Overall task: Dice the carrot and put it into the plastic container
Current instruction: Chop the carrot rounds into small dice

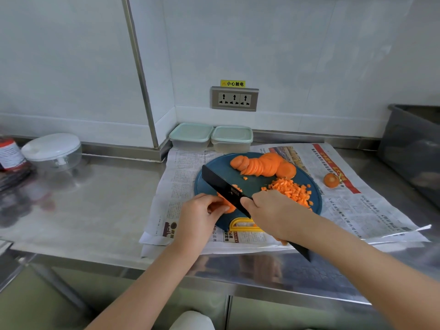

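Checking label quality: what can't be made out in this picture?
Head view:
carrot piece: mostly hidden by left hand and knife.
containers: lids hide contents.
bin: cut off at right edge.
jar: cut off at left edge, label blurred.

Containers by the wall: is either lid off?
No, the left container and the right container both have their lids on, and the diced carrot lies on the board.
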Tool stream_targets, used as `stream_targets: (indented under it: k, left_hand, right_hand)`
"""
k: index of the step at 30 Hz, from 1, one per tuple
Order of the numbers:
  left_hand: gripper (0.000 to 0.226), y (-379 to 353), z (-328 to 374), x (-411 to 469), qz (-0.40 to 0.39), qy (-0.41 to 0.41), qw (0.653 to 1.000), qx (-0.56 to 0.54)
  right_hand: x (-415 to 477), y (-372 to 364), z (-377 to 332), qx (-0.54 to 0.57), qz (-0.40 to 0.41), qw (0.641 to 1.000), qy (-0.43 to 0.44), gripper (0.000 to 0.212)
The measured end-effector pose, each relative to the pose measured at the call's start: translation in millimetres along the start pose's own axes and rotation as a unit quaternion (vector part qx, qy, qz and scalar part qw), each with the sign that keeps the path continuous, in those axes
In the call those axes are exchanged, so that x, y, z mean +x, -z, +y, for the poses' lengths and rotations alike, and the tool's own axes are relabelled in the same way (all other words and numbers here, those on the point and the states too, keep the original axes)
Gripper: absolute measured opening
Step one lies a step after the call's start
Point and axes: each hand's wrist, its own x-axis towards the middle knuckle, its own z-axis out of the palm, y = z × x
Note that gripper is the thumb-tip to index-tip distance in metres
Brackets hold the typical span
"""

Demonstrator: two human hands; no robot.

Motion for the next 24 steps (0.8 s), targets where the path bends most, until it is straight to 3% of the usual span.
stream_targets:
  k: [4, 12, 24]
  left_hand:
    - [0.009, 1.3, 1.2, 0.5, -0.001, -0.002, 1.0, 0.005]
    - [0.014, 0.3, -1.9, 2.3, 0.001, 0.013, 1.0, 0.013]
    - [0.017, -1.0, -5.7, 3.7, 0.003, 0.021, 1.0, 0.016]
  right_hand:
    - [0.8, -8.8, 0.4, -0.073, 0.009, 0.997, 0.026, 0.038]
    - [6.3, -4.0, -5.1, -0.091, -0.021, 0.995, 0.034, 0.037]
    - [17.1, -6.8, -10.0, -0.007, -0.018, 1.0, -0.007, 0.035]
